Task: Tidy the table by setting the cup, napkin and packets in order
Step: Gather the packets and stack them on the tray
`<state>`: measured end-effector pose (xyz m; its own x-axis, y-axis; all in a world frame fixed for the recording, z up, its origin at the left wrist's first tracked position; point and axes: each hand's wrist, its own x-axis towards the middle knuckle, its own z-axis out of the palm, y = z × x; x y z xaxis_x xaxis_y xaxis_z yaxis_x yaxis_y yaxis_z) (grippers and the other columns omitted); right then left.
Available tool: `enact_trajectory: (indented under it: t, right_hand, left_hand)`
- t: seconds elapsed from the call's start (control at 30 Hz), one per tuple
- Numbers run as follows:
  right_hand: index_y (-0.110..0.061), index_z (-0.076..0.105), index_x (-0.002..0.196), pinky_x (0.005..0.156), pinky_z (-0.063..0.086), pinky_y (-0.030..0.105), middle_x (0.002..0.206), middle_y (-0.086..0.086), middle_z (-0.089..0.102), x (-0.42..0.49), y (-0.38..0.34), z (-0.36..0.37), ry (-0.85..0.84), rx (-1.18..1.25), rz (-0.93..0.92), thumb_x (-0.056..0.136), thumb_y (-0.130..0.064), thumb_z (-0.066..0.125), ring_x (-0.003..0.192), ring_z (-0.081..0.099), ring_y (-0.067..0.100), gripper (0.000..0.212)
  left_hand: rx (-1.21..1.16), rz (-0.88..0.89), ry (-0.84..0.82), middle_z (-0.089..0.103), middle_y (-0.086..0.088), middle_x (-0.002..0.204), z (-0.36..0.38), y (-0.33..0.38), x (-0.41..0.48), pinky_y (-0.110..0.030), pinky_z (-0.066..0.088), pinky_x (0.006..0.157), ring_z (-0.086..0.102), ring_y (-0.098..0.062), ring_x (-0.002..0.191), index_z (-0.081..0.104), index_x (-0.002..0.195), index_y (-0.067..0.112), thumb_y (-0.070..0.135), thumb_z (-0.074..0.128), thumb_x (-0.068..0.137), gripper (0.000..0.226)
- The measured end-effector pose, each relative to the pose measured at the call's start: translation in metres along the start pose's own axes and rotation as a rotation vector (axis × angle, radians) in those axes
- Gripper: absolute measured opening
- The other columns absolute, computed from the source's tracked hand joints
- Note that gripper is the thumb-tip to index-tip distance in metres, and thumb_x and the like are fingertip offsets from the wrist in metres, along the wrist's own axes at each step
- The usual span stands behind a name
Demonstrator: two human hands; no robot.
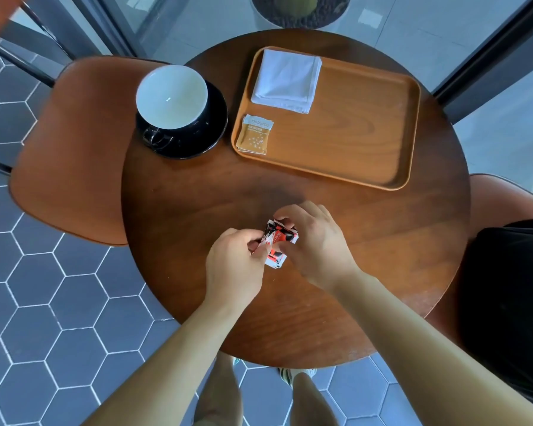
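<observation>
Left hand [234,265] and right hand [314,244] both pinch crumpled red-black-white packets [278,238] over the round brown wooden counter [197,195] — folded white napkin [286,79], tan packet [256,135] on orange wooden tray [351,133], black cup [171,96] beside.

Free: centre and right edge of round dark-wood table [382,241]; obstructing far side: black ceramic cup [171,96] (left) and tan wooden tray [351,133].
</observation>
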<state>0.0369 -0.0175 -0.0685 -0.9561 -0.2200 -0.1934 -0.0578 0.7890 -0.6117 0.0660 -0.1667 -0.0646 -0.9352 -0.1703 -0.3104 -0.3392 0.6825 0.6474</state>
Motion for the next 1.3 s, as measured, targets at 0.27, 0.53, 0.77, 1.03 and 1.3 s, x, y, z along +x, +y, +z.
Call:
enact_trajectory:
  t: [0.27, 0.53, 0.77, 1.03, 1.3]
  right_hand:
    - [-0.02, 0.06, 0.131, 0.084, 0.049, 0.028, 0.111, -0.004, 0.061, -0.007, 0.01, -0.002, 0.054, 0.204, 0.09, 0.083, -0.033, 0.078, 0.104, 0.056, 0.016, 0.053]
    - [-0.03, 0.074, 0.096, 0.058, 0.06, 0.034, 0.082, -0.007, 0.075, -0.012, 0.001, -0.006, 0.065, 0.671, 0.346, 0.098, -0.029, 0.063, 0.072, 0.07, 0.01, 0.012]
    - [-0.021, 0.076, 0.087, 0.062, 0.059, 0.046, 0.07, 0.001, 0.072, 0.003, -0.001, -0.014, 0.123, 0.603, 0.389, 0.096, -0.025, 0.064, 0.059, 0.065, 0.017, 0.016]
    - [-0.027, 0.072, 0.071, 0.066, 0.057, 0.048, 0.054, -0.005, 0.066, 0.059, 0.003, -0.046, 0.257, 0.528, 0.407, 0.093, -0.026, 0.063, 0.049, 0.056, 0.008, 0.024]
    - [-0.015, 0.073, 0.081, 0.061, 0.051, 0.037, 0.072, 0.011, 0.071, 0.134, 0.002, -0.054, 0.219, 0.259, 0.399, 0.093, -0.028, 0.061, 0.067, 0.064, 0.032, 0.022]
  left_hand:
    - [-0.232, -0.08, 0.025, 0.072, 0.003, 0.096, -0.001, 0.004, 0.002, -0.026, 0.059, 0.076, 0.07, -0.01, 0.084, 0.075, 0.103, 0.019, 0.015, 0.073, 0.09, 0.014]
    - [-0.553, -0.192, -0.013, 0.075, 0.007, 0.098, -0.005, 0.014, 0.012, -0.021, 0.059, 0.071, 0.072, -0.008, 0.091, 0.073, 0.112, 0.019, 0.016, 0.07, 0.092, 0.02]
    - [-0.544, -0.117, -0.065, 0.074, 0.011, 0.089, -0.007, 0.017, 0.025, -0.02, 0.058, 0.067, 0.071, -0.003, 0.087, 0.073, 0.105, 0.02, 0.016, 0.07, 0.091, 0.014]
    - [0.375, 0.434, 0.255, 0.06, -0.009, 0.121, -0.018, -0.018, 0.081, -0.043, 0.052, 0.092, 0.053, -0.025, 0.117, 0.068, 0.118, 0.014, 0.03, 0.061, 0.093, 0.031]
    - [0.579, 0.478, 0.231, 0.047, -0.016, 0.142, -0.006, -0.043, 0.096, -0.051, 0.024, 0.12, 0.04, -0.032, 0.138, 0.053, 0.134, 0.015, 0.039, 0.044, 0.099, 0.043]
